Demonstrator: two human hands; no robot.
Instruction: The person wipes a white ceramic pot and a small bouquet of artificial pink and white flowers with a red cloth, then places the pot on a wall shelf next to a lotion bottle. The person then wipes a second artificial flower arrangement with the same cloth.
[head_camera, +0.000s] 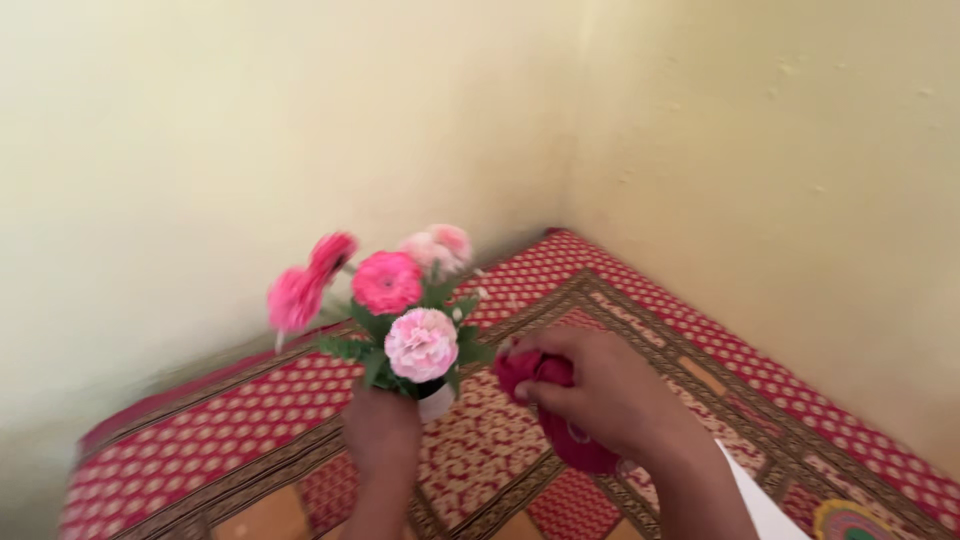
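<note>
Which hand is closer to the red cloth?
Right. The right hand has the red cloth bunched in its grip, while the left hand is apart from it, holding the small white pot of pink flowers.

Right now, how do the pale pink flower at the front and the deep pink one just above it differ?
The pale pink flower is nearly white at its edges and sits lowest, just above the white pot that the left hand grips. The deep pink flower is a strong, even pink and stands higher, further left. Both are round, ruffled blooms among green leaves in one bunch.
</note>
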